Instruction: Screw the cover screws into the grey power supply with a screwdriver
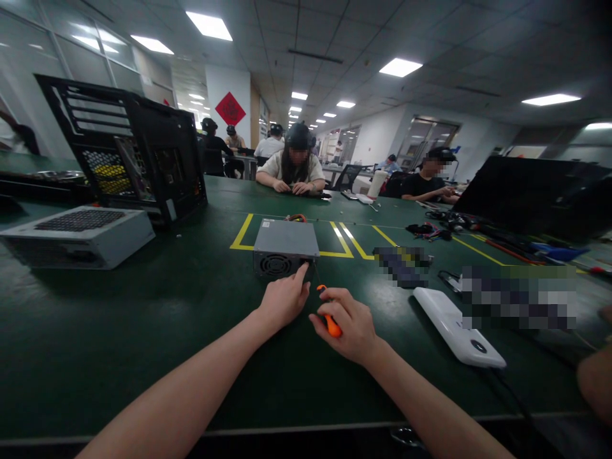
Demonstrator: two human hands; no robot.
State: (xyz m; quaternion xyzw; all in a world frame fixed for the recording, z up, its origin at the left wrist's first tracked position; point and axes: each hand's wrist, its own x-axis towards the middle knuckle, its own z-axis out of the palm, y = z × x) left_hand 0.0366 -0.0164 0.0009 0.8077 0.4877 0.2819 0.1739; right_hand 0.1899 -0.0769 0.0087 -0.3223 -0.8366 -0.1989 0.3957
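Observation:
A grey computer power supply (287, 239) lies on the green table in front of me, its black fan grille (275, 264) facing me. My left hand (285, 299) reaches to the right part of that face; its index finger is stretched out against it, while the other fingers are partly curled and hold nothing that I can see. In my right hand (351, 322) is a screwdriver with an orange and black handle (333, 326). Its thin shaft points up toward the power supply's lower right corner; I cannot tell whether the tip touches.
At left stand a black computer case (138, 153) and a grey perforated metal box (79, 236). A white device (459, 326) with a cable lies at right, near a person's arm (595, 376). Cables (430, 229) and a black panel (535, 197) are beyond. A person (294, 166) sits opposite.

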